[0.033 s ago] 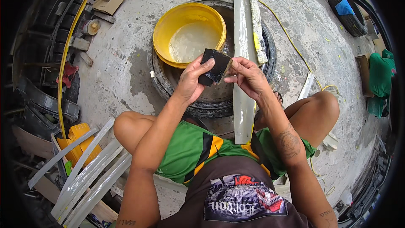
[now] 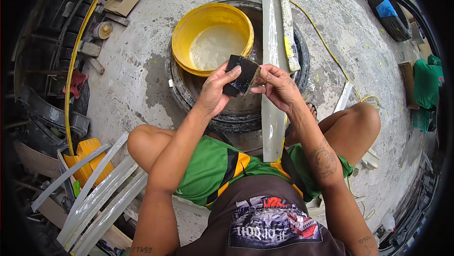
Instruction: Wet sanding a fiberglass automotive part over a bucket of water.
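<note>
Over the near rim of a yellow bucket [image 2: 182, 36], both hands hold what looks like a folded piece of black sandpaper [image 2: 244, 72]. My left hand [image 2: 215, 92] is closed on its left side, thumb across the dark face. On the other side my right hand [image 2: 280, 87] pinches the tan-coloured right edge between thumb and fingers. Cloudy water [image 2: 215, 45] lies in the bucket, which rests on a black tyre [image 2: 236, 122]. Right of the bucket, a long grey, wet-looking strip [image 2: 273, 130] lies across the tyre, its near end at my lap.
A narrow whitish bar [image 2: 287, 29] lies beside the strip. More grey strips [image 2: 101, 204] and a yellow container [image 2: 90, 159] are at lower left. Dark parts [image 2: 45, 114] crowd the left side. A yellow cable [image 2: 326, 50] crosses the floor; another tyre [image 2: 392, 14] stands far right.
</note>
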